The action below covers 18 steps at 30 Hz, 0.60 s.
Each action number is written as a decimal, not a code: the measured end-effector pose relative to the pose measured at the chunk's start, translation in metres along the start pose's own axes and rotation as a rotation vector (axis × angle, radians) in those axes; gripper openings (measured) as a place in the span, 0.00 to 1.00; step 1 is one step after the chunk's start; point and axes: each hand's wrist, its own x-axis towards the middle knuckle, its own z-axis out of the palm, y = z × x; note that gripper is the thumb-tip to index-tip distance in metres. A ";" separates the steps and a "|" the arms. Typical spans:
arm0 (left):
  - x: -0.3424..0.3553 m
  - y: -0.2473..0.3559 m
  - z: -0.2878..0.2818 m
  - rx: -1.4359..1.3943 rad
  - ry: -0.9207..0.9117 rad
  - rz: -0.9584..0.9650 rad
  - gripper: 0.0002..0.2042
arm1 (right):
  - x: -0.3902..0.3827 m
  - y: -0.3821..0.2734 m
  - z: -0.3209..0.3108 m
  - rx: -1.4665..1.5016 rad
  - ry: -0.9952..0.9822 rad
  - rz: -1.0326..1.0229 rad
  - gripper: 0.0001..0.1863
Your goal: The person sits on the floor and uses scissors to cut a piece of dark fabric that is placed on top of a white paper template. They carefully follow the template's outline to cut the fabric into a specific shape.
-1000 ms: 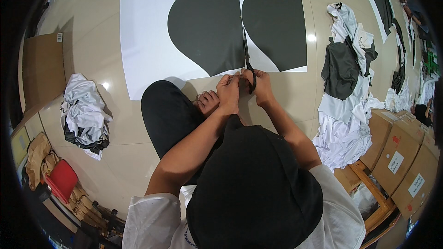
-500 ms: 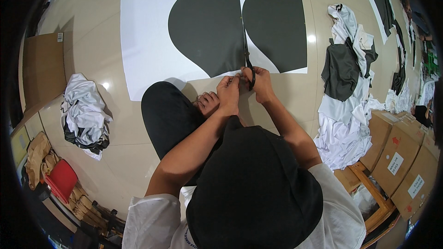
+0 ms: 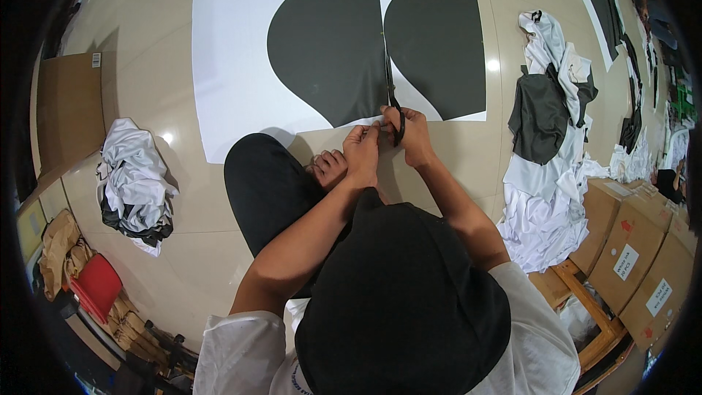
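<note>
A large white sheet (image 3: 232, 51) printed with two dark grey curved panels lies flat on the floor in front of me. Black-handled scissors (image 3: 391, 91) are in my right hand (image 3: 414, 134), fingers through the handles. Their blades point away from me, along the narrow gap between the left panel (image 3: 329, 44) and the right panel (image 3: 442, 44). My left hand (image 3: 361, 148) pinches the near edge of the sheet, just left of the scissors. Whether the sheet is cloth or paper I cannot tell.
A crumpled white and dark cloth bundle (image 3: 135, 175) lies at left, near a cardboard box (image 3: 67, 110). Along the right runs a long heap of white and grey cloth (image 3: 545, 168). Stacked cartons (image 3: 621, 241) and a wooden frame (image 3: 592, 303) stand at lower right; a red chair (image 3: 96, 285) at lower left.
The view has shifted very slightly, so the sheet sits a little lower in the picture. Both hands and the scissors keep nearly the same place against the sheet.
</note>
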 end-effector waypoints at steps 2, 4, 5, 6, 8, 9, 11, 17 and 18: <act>0.000 -0.001 0.000 0.015 0.000 0.001 0.11 | 0.004 -0.003 0.001 -0.013 -0.007 -0.016 0.15; 0.000 0.001 0.002 0.022 -0.003 0.005 0.11 | 0.009 -0.004 -0.001 -0.036 -0.015 -0.038 0.15; -0.001 0.001 0.002 0.021 -0.001 0.009 0.11 | 0.010 -0.005 0.000 -0.030 -0.017 -0.049 0.15; -0.001 0.001 0.002 0.020 0.001 0.014 0.11 | 0.011 -0.006 0.001 -0.024 -0.020 -0.060 0.16; 0.000 0.000 0.001 0.026 -0.002 0.021 0.11 | 0.013 -0.009 0.002 -0.019 -0.027 -0.068 0.16; 0.000 -0.001 0.000 0.029 -0.003 0.024 0.11 | 0.014 -0.011 0.003 -0.021 -0.030 -0.064 0.16; 0.001 -0.002 0.000 0.023 -0.009 0.034 0.11 | 0.015 -0.012 0.003 -0.021 -0.032 -0.061 0.16; -0.005 0.005 0.003 -0.012 -0.010 -0.006 0.11 | 0.017 -0.009 0.004 0.018 -0.013 -0.052 0.16; -0.006 0.007 0.004 -0.027 -0.014 -0.013 0.11 | 0.017 -0.009 0.004 0.022 -0.011 -0.045 0.16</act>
